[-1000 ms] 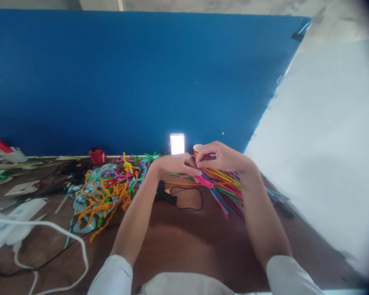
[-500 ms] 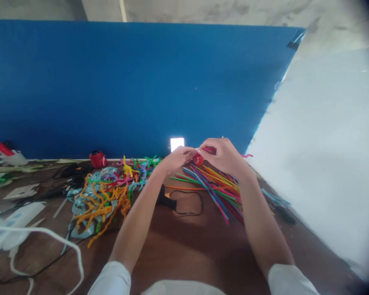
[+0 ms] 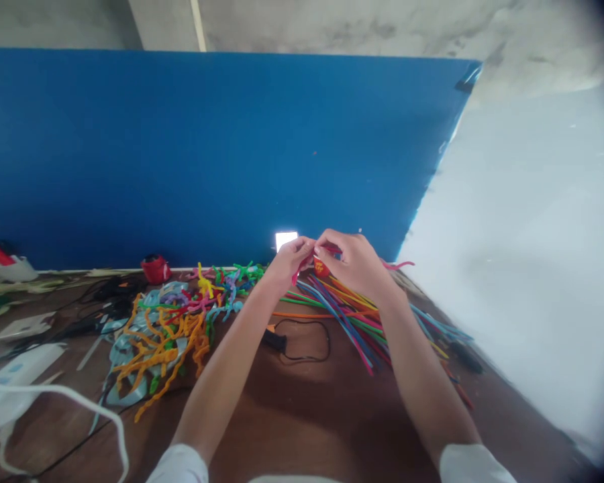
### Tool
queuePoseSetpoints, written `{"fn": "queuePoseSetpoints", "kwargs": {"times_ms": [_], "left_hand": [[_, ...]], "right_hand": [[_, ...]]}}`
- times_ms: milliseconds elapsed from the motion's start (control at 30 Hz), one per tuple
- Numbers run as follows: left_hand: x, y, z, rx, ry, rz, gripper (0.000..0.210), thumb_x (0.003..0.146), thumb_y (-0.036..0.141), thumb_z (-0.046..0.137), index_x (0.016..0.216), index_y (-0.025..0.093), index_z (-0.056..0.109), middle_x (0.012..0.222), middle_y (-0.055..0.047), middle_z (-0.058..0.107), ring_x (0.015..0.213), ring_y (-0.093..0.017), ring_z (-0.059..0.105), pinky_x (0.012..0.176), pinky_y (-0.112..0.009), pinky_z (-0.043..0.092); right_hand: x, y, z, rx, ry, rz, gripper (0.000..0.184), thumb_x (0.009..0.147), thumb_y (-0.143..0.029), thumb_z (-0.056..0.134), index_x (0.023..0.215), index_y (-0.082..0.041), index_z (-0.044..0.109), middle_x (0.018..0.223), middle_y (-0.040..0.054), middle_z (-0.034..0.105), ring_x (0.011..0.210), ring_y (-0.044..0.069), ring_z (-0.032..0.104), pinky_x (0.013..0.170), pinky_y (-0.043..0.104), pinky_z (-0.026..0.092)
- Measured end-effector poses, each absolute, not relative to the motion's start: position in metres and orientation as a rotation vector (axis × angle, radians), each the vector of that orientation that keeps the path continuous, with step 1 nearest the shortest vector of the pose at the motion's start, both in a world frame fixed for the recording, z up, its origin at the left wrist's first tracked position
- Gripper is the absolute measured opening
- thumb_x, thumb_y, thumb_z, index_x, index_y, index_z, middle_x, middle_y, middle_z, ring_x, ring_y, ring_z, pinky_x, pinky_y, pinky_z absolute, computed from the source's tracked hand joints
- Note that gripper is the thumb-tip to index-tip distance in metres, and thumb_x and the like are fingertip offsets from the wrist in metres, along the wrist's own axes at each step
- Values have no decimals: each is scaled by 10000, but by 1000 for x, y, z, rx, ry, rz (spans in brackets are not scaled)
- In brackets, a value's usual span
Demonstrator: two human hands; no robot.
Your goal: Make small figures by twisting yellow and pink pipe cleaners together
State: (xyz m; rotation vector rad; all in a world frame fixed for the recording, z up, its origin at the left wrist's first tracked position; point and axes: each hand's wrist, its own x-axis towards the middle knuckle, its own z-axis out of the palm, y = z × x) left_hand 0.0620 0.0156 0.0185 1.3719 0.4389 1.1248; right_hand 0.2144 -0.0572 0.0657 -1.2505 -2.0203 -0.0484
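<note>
- Evidently pliable, the pink-red strand is long and slim, with a gentle curve in its free part; its middle is largely covered by fingers.
- Its long axis runs mostly sideways, passing by the top of the red cup, the landmark here. The free end points right of the cup, its tip bent slightly upward; a short pink piece slants down on the cup's left, below the left hand. Whether both bits join is hidden.
- The left hand, just left of the cup, has thumb and fingers pinched on the strand.
- The right hand, up and to the right of the cup, also pinches it, fingertips close to the left hand's.
- Nearer the person than the cup lies a loose bundle of coloured stems; well left of it, a pile of twisted pieces, mostly orange at the front.
</note>
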Motion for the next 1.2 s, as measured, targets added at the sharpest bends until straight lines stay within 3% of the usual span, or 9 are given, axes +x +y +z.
{"fn": "queuePoseSetpoints", "kwargs": {"times_ms": [200, 400, 700, 867, 1033, 1200], "left_hand": [[58, 14, 20, 1109, 383, 1013, 389, 698, 399, 855, 796, 152, 570, 641, 54, 489, 532, -26, 432, 475, -154, 321], [55, 17, 18, 967, 316, 941, 268, 773, 327, 795, 797, 141, 604, 668, 23, 549, 562, -53, 507, 450, -172, 354], [42, 11, 31, 944, 383, 1016, 200, 724, 203, 817, 810, 143, 646, 681, 13, 640, 575, -76, 587, 566, -197, 502], [37, 8, 34, 1047, 353, 1025, 259, 662, 242, 859, 813, 148, 671, 738, 4, 666, 633, -92, 620, 638, -221, 513], [38, 20, 27, 1156, 354, 1110, 263, 707, 306, 853, 768, 137, 662, 747, 10, 654, 650, -64, 603, 641, -185, 472], [40, 25, 23, 1219, 415, 1127, 370, 713, 377, 852, 912, 144, 646, 766, 1, 679, 642, -88, 641, 636, -207, 501]], "right_hand": [[217, -58, 67, -1034, -2069, 65, 189, 960, -210, 501, 941, -219, 688, 898, 20, 736, 821, 157, 643, 759, 286, 418], [220, -55, 66, -887, -2084, 110, 154, 940, -176, 543, 938, -218, 692, 942, 16, 746, 855, 152, 670, 775, 272, 455], [222, -55, 68, -859, -2087, 165, 210, 903, -102, 520, 894, -214, 697, 929, 11, 743, 875, 143, 677, 762, 251, 473], [224, -53, 66, -897, -2034, 258, 99, 908, -221, 567, 955, -204, 652, 927, 29, 733, 879, 166, 665, 796, 281, 490], [224, -48, 62, -945, -2039, 351, 151, 919, -253, 554, 1027, -221, 654, 994, 40, 749, 919, 187, 684, 818, 309, 501], [223, -35, 54, -1003, -1972, 415, 195, 884, -242, 597, 1077, -217, 609, 950, 42, 747, 873, 183, 695, 788, 304, 506]]}}
